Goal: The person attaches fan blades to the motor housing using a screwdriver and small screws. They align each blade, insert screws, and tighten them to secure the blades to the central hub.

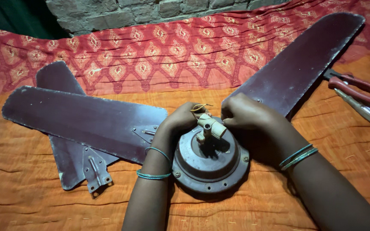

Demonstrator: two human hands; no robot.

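A big orange cloth (31, 201) covers the ground, and a red patterned cloth (159, 55) lies behind it, below a grey brick wall (150, 10).

On the cloth there are three long dark red fan blades. One blade (298, 64) points up to the right, and its near end goes behind the right hand. Two blades are on the left. The top one (82, 119) lies across the other one (71, 160), so they make a cross. Each of these two has a metal bracket at its end.

In the middle sits one round fan motor (210, 164), dusty and dark, flat on the orange cloth. A short pale rod (208, 128) sticks up from its middle, with thin wires at the top.

Both arms wear thin green bangles, two on each wrist. The left hand (180, 122) is curled beside the rod, fingers bent together and touching its top. The right hand (247, 113) has its fingers pinched together on the other side of the rod's top.

One pair of pliers (358, 94) with red handles lies at the far right, near the long blade.
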